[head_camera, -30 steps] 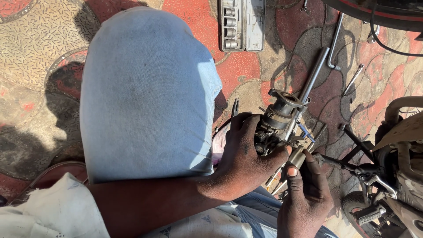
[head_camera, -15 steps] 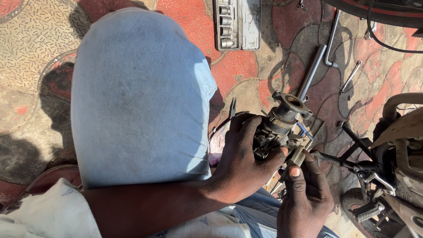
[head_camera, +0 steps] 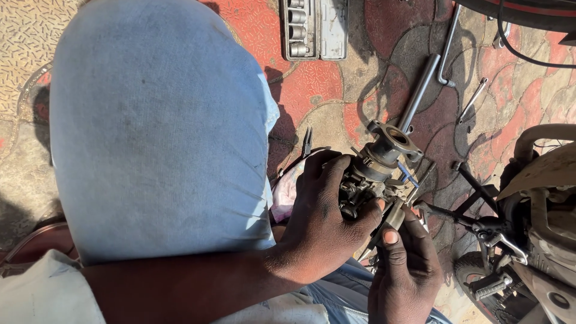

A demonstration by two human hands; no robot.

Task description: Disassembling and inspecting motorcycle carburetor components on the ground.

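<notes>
Clamped around a greasy metal carburettor [head_camera: 377, 171]: left hand [head_camera: 324, 219], fingers curled over its near side, thumb pressed to the body, part held up off the ground just right of frame centre. Right hand [head_camera: 405, 273] below and right of it, closed on a slim metal tool [head_camera: 393, 219], thumb on top, tool tip touching the carburettor's underside. Going left to right: patterned paving [head_camera: 24, 36] at far left, mostly yellow and grey; big light-blue denim knee [head_camera: 156, 132] filling left half, hiding much of the ground; pale sleeve [head_camera: 42, 294] at bottom left corner; left forearm running along the bottom from under the knee. Pink cloth [head_camera: 288, 192] peeking out between knee and left hand. Pliers [head_camera: 307, 141] on ground just above the left hand, partly hidden. Open socket set case [head_camera: 315, 27] at top centre, sockets in a row. Red and grey tiles around it. Long steel tube [head_camera: 420, 90] lying diagonal behind the carburettor, lower end blocked by it. Bent bar wrench [head_camera: 449, 45] beside the tube's upper end, small spanner [head_camera: 473, 99] further right. Motorcycle frame parts [head_camera: 540, 198] at right edge, footpeg and linkage near the right hand, apart from it. Dark tyre and cable [head_camera: 516, 30] at top right.
</notes>
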